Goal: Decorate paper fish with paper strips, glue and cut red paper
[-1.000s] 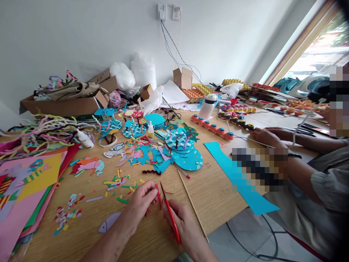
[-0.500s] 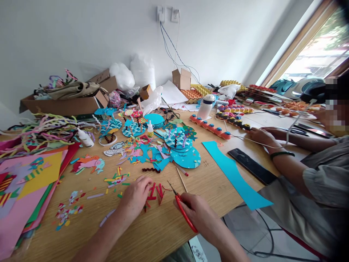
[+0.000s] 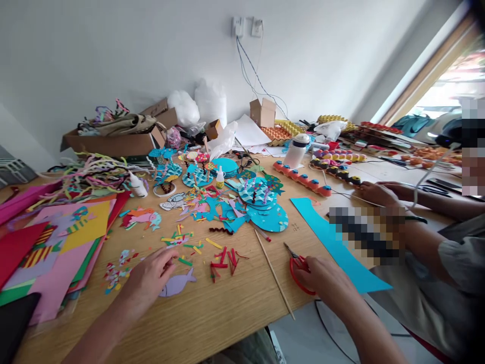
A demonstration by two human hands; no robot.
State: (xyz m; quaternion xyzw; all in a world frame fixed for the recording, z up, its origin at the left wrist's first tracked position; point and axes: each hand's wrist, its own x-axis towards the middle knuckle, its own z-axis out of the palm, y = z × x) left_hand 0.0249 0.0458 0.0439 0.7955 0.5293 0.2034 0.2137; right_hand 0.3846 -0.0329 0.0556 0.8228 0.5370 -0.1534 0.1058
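Observation:
Red-handled scissors [image 3: 299, 270] lie under my right hand [image 3: 316, 278], whose fingers are closed round the handles near the table's front edge. My left hand [image 3: 155, 270] is over the table with curled fingers, touching or just above a purple paper fish [image 3: 177, 284]; whether it grips anything is hidden. Red paper strips [image 3: 223, 263] lie in a small pile between my hands. A wooden stick [image 3: 275, 275] rests left of the scissors. Yellow and green strips [image 3: 178, 235] are scattered beyond my left hand.
Coloured paper sheets [image 3: 91, 227] are stacked at the left. Blue discs [image 3: 267, 217] with wavy paper sit mid-table. A large blue paper piece [image 3: 333, 242] lies at the right, beside another person's arms [image 3: 420, 232]. A white bottle [image 3: 296, 150] stands farther back.
My left hand has moved left, away from the red strips, and the purple fish now shows beside it. My right hand has moved right with the scissors. The view has shifted left.

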